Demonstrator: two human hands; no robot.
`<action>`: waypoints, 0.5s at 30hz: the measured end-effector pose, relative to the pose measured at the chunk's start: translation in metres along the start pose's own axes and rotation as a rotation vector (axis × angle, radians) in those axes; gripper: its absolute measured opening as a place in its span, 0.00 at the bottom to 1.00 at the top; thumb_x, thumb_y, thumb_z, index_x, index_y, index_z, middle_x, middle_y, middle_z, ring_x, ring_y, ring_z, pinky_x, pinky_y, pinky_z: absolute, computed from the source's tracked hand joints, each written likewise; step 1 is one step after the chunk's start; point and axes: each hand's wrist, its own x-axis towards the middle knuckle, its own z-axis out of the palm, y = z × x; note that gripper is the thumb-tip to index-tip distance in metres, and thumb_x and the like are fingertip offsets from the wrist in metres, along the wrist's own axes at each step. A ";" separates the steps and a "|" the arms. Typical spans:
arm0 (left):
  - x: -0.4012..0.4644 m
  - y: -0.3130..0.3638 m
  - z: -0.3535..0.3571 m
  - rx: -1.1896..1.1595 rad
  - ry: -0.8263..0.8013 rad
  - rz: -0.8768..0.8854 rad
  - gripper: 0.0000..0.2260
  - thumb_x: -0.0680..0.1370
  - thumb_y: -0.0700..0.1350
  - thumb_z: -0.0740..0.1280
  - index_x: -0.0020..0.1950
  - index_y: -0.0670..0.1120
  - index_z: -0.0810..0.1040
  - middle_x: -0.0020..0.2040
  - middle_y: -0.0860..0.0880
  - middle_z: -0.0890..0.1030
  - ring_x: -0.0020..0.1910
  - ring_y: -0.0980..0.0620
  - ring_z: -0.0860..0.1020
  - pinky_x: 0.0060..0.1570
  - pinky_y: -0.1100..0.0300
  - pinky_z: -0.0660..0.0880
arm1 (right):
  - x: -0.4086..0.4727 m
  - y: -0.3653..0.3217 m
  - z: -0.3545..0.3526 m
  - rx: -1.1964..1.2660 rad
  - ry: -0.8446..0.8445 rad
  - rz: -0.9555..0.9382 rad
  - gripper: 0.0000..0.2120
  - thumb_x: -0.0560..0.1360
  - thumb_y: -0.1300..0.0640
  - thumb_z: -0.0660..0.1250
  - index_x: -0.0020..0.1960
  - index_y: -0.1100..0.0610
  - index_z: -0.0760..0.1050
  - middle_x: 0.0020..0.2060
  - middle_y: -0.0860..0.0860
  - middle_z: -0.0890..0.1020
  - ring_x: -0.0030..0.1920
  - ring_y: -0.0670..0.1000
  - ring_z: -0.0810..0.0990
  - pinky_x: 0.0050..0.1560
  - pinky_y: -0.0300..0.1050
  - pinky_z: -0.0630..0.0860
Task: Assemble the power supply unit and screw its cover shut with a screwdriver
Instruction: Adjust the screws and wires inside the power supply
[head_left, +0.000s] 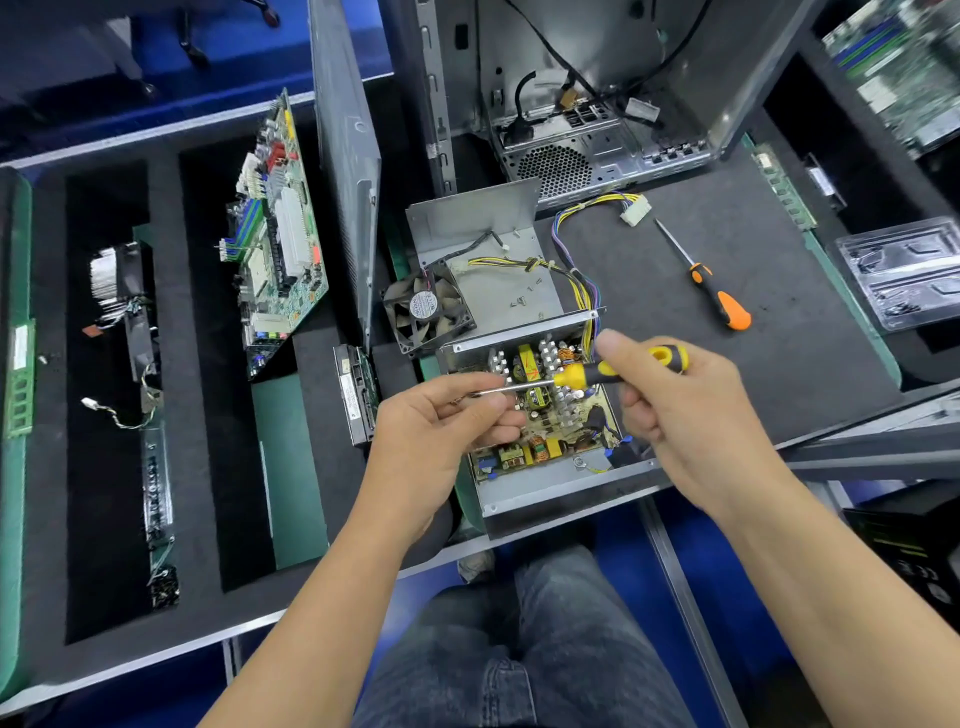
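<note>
The open power supply case (540, 491) lies at the table's front edge, its circuit board (550, 415) exposed. Behind it lies the grey metal cover (498, 260) with loose screws (519, 301) on it and a black fan (428, 312) leaning at its left. My right hand (680, 410) grips the yellow and black handle of a screwdriver (613, 369) held level above the board. My left hand (447, 421) pinches the tip of its metal shaft. Whether a screw sits at the tip is hidden by my fingers.
A second screwdriver with an orange handle (722, 299) lies on the mat to the right. A wire bundle with a white connector (634, 208) runs behind the cover. An open computer case (571, 156) stands at the back. A motherboard (275, 234) stands in the left foam tray.
</note>
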 end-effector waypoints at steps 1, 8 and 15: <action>0.001 0.002 0.001 -0.015 0.003 0.015 0.09 0.74 0.34 0.71 0.45 0.46 0.87 0.41 0.41 0.86 0.40 0.46 0.86 0.42 0.62 0.81 | 0.002 -0.003 -0.002 0.042 0.034 -0.010 0.17 0.69 0.47 0.77 0.28 0.51 0.74 0.26 0.50 0.70 0.23 0.47 0.62 0.24 0.38 0.60; 0.004 0.008 0.000 -0.130 -0.015 0.021 0.08 0.71 0.38 0.69 0.42 0.47 0.88 0.39 0.43 0.86 0.39 0.49 0.85 0.41 0.64 0.80 | 0.008 -0.009 -0.010 0.137 0.092 -0.061 0.19 0.73 0.53 0.72 0.27 0.51 0.70 0.26 0.52 0.66 0.24 0.49 0.58 0.29 0.44 0.55; 0.005 0.004 0.001 -0.142 -0.003 0.010 0.07 0.72 0.39 0.68 0.41 0.45 0.87 0.37 0.43 0.85 0.36 0.51 0.84 0.38 0.65 0.80 | 0.008 0.000 -0.009 0.113 0.087 -0.047 0.16 0.71 0.48 0.72 0.27 0.51 0.74 0.25 0.49 0.68 0.25 0.49 0.61 0.29 0.45 0.57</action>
